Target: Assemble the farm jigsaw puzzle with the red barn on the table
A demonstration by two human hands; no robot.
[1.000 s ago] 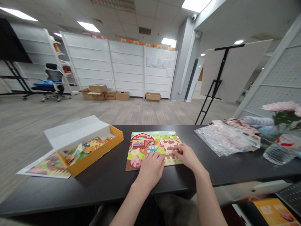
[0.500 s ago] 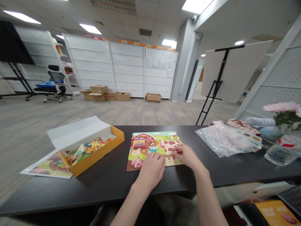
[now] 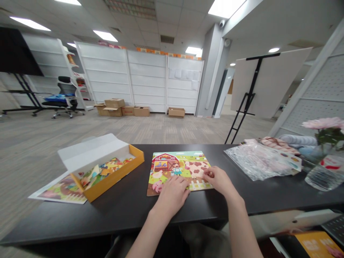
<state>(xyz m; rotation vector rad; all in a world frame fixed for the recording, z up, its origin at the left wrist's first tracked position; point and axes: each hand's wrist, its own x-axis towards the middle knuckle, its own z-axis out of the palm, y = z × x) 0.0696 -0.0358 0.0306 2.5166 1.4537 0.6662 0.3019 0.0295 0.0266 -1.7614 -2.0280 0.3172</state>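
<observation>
A farm-picture puzzle board point(image 3: 163, 166) lies on the black table, with a red barn, a farmer, a pink pig and a brown-spotted cow on it. My left hand point(image 3: 174, 191) rests over the board's lower middle edge, its fingers stretched out flat and holding nothing. At the board's right side, just beyond the cow's rear, my right hand point(image 3: 218, 179) has its thumb and fingers curled together. A small brown patch shows among those fingers; whether it is a held piece or the board behind, I cannot make out.
Left of the board, an opened yellow box point(image 3: 115, 180) holds several colourful pieces. Partly beneath it lies a printed farm picture sheet point(image 3: 60, 191). Clear plastic packaging point(image 3: 258, 161) and a flower vase point(image 3: 324, 173) stand to the right. An easel point(image 3: 254, 82) is beyond the table.
My right hand has shifted slightly right and down, away from the cow, uncovering more of it. My left hand stays over the board's edge. The whole view has moved slightly.
</observation>
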